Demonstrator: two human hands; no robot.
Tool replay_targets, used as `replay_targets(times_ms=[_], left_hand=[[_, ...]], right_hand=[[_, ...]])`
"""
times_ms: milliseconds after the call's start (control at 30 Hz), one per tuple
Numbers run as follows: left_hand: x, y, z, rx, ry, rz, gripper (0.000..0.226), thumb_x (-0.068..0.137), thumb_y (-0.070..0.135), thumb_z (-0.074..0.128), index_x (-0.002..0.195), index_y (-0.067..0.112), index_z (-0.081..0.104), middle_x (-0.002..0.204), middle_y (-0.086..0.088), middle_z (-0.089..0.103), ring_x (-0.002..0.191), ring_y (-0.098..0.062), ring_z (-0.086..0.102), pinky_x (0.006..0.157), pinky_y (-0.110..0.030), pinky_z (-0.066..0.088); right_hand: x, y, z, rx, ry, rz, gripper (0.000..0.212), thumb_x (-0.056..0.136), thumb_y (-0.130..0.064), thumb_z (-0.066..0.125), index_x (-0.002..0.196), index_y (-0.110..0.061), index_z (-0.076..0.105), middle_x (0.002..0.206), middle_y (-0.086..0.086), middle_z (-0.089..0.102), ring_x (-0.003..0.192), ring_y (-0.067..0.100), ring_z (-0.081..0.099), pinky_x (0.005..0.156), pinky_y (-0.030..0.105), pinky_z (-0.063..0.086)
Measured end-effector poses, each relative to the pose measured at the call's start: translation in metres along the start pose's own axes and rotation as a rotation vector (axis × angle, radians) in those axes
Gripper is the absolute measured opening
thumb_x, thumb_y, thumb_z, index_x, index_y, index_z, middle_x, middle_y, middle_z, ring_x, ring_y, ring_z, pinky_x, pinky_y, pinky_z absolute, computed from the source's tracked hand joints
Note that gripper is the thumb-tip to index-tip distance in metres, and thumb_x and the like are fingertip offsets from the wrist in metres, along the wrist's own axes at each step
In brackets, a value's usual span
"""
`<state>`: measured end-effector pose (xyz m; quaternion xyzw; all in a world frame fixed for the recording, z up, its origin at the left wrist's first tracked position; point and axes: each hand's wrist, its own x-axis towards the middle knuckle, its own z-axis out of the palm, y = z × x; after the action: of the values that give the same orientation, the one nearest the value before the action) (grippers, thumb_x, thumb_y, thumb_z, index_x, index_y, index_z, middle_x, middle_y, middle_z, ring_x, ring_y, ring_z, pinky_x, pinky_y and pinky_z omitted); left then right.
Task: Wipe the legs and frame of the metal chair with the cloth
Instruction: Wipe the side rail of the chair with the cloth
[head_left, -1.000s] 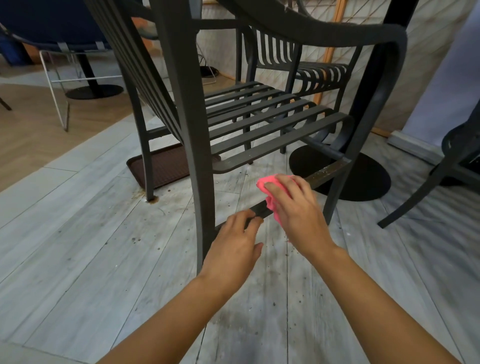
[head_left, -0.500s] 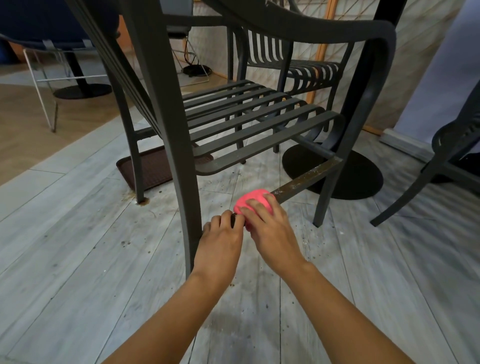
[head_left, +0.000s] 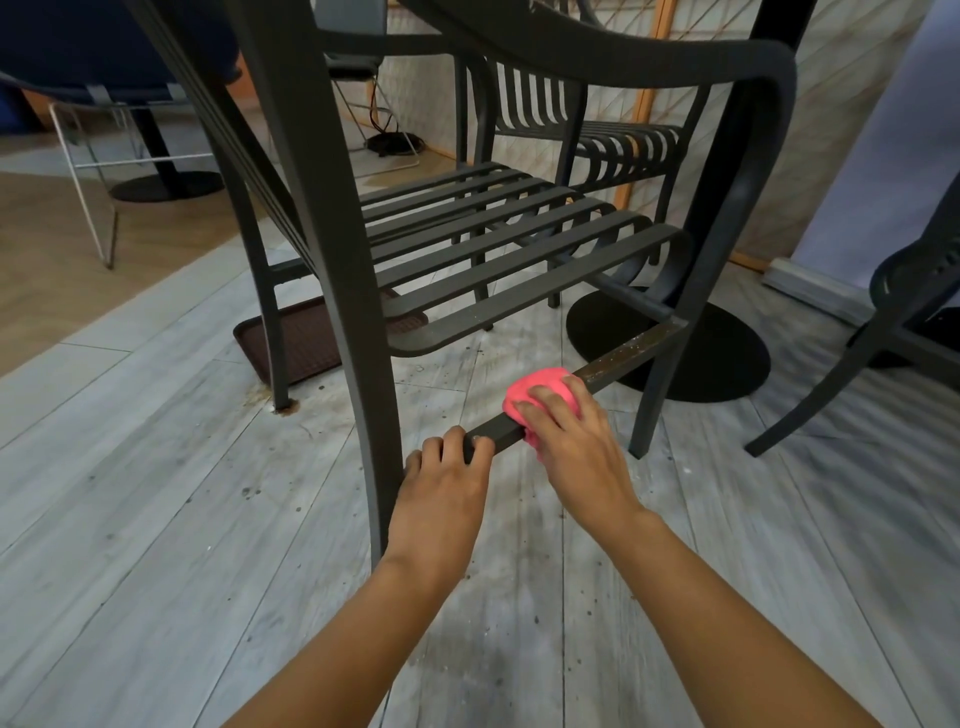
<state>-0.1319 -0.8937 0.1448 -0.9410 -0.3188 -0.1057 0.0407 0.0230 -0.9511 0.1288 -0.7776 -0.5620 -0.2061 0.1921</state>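
My left hand (head_left: 447, 483) grips low crossbar (head_left: 613, 364) of metal chair (head_left: 519, 234), fingers curled over it. My right hand (head_left: 571, 441), just beside left, presses pink cloth (head_left: 537, 387) onto same bar. Brown tray (head_left: 306, 338) on floor beyond left hand; contents not discernible.

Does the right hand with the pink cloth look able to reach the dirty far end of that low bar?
Probably yes. The right hand already presses the pink cloth on the low bar, and the speckled stretch runs bare up to the front leg. Nothing lies across it; the left hand grips the near end.
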Motion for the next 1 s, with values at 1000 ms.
replay_targets(times_ms=[1000], left_hand=[[0.002, 0.002, 0.009, 0.036, -0.009, -0.006, 0.052, 0.086, 0.019, 0.062, 0.127, 0.015, 0.031, 0.137, -0.010, 0.037, 0.121, -0.027, 0.042, 0.106, -0.039, 0.037]], right_hand=[[0.016, 0.037, -0.017, -0.058, -0.140, 0.039, 0.055, 0.078, -0.008, 0.072, 0.129, -0.020, 0.053, 0.137, 0.006, 0.049, 0.133, 0.036, 0.031, 0.104, 0.052, 0.032]])
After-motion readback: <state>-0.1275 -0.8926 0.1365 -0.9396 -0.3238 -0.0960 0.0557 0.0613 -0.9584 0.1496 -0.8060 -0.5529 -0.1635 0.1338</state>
